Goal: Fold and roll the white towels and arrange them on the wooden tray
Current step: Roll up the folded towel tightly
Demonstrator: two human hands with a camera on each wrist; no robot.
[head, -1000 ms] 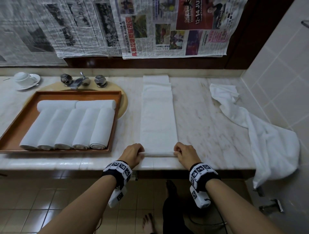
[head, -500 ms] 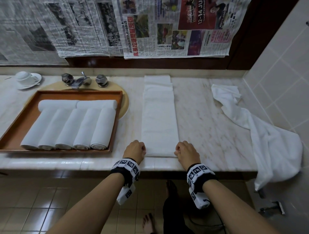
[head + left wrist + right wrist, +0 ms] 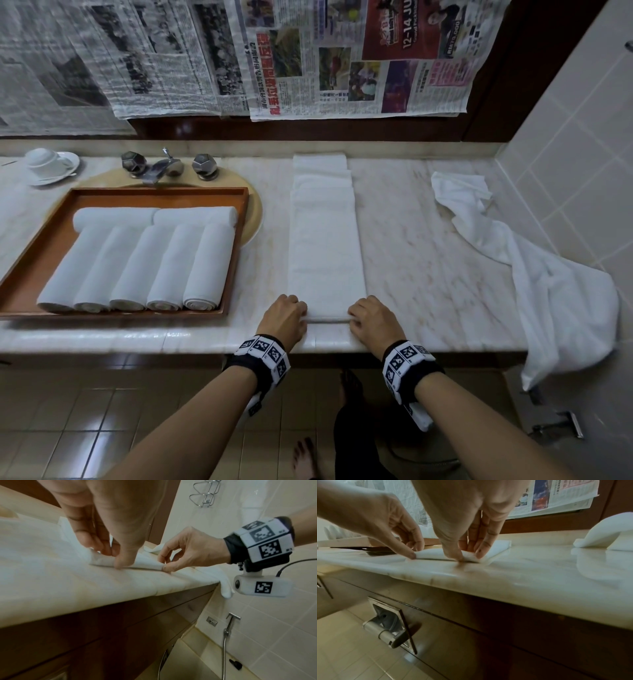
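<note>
A long folded white towel point(image 3: 325, 240) lies lengthwise on the marble counter point(image 3: 428, 274). Its near end is turned over into a thin roll point(image 3: 329, 317). My left hand point(image 3: 291, 313) pinches the roll's left end and my right hand point(image 3: 363, 317) pinches its right end. The left wrist view shows my left hand point(image 3: 113, 557) with thumb and fingers curled on the rolled edge point(image 3: 145, 562). In the right wrist view my right hand point(image 3: 467, 557) does the same on the towel point(image 3: 436, 554). The wooden tray point(image 3: 41, 250) at left holds several rolled towels point(image 3: 144, 267).
A loose crumpled white towel point(image 3: 534, 274) lies at the right and hangs over the counter's end by the tiled wall point(image 3: 565, 171). Behind the tray are a faucet point(image 3: 164, 168) and a cup on a saucer point(image 3: 48, 164). The counter's front edge point(image 3: 205, 342) runs just below my hands.
Both hands have shifted slightly forward, and the near edge they held has turned over into a thin roll. The tray and the loose towel have not moved.
</note>
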